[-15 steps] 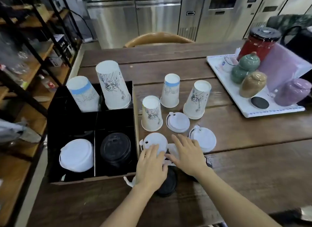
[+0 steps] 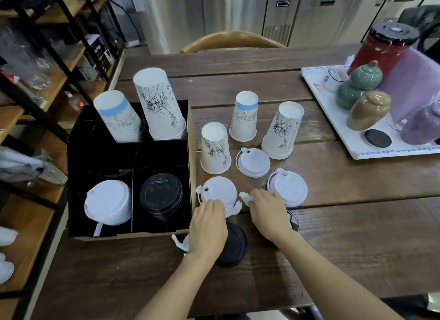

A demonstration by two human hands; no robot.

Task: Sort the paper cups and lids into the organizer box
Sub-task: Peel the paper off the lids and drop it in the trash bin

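Both hands down on the dark wooden plank table [image 2: 309, 236], just in front of the black cardboard organizer box [image 2: 190, 138]. Left hand [image 2: 207, 226] lies palm-down, fingers loosely spread over a white plastic lid; a black plastic lid [image 2: 234, 247] sticks out from under it on the right. Fingertips touch the near edge of the round white sip lid [image 2: 220, 192] next to the box wall. Right hand [image 2: 270, 215] has fingers curled onto a small white lid tab [image 2: 245, 197]; whether it's actually pinched, can't tell. Another black lid [image 2: 294, 221] is partly hidden beneath that hand.

Still loose on the table: two more white lids [image 2: 253, 162] [image 2: 288, 188] and three upside-down paper cups: sketch-print cup [image 2: 215, 148], blue-band cup [image 2: 245, 116], tall sketch-print cup [image 2: 283, 129].

Box contents: rear compartments hold an inverted blue-band cup stack [image 2: 116, 116] and an inverted sketch-print cup stack [image 2: 159, 103]; front left holds stacked white lids [image 2: 108, 201], front right stacked black lids [image 2: 162, 198].

White tray [image 2: 333, 110] with ceramic jars sits well apart at far right.
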